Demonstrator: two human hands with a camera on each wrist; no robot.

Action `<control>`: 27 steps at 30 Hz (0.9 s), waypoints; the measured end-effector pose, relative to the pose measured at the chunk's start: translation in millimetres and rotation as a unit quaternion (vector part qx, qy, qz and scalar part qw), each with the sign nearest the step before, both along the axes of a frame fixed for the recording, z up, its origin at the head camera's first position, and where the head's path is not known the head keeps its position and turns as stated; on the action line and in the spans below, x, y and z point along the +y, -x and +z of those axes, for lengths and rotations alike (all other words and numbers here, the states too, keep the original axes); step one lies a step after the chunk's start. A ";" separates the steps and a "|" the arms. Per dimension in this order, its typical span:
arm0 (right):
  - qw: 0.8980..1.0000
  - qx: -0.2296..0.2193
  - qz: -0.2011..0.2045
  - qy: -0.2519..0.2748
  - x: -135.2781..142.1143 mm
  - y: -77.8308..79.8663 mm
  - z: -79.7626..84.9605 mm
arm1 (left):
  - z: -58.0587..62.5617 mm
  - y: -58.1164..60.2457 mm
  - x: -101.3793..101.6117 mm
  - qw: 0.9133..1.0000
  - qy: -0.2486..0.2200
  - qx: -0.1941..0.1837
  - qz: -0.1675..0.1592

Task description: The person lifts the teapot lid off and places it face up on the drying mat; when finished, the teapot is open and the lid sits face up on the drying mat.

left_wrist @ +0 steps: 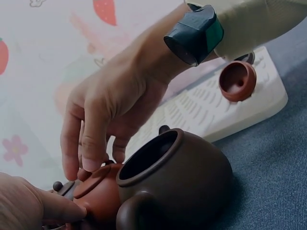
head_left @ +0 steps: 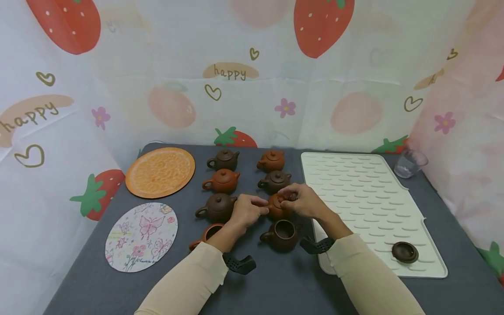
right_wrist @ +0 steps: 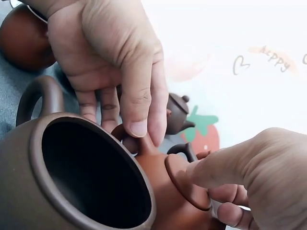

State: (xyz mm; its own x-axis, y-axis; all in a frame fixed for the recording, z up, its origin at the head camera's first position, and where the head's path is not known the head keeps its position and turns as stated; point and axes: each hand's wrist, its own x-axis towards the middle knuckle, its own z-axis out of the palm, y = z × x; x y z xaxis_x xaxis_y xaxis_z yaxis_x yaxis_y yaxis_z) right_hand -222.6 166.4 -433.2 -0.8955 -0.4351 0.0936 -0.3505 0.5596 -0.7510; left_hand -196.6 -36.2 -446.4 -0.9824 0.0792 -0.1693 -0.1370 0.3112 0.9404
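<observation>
A reddish-brown teapot stands between both hands, third from the back in the right column. My left hand pinches a projection on its left side; whether spout or handle, I cannot tell. My right hand pinches the teapot's lid from above, thumb on its edge. Directly in front stands a dark brown teapot with an uncovered mouth. Another uncovered teapot, reddish-brown, is partly hidden by the left forearm. A dark teapot sits beside the left hand.
Several lidded teapots fill the rear of both columns, including a dark one. A white mat at right bears a dark lid and a reddish lid. A clear glass stands behind it. Two round mats lie left.
</observation>
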 end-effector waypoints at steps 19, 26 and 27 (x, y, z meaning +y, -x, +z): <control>0.993 0.114 0.005 -0.044 -0.3 1.6 -6.2 | -3.0 0.3 0.3 1.000 0.014 -0.005 0.013; 0.996 0.082 -0.024 -0.014 0.3 1.9 -4.7 | -4.4 1.6 0.6 1.000 0.016 -0.009 0.013; 0.996 0.078 -0.027 -0.013 0.4 1.9 -4.8 | -4.7 1.7 0.8 1.000 0.016 -0.009 0.013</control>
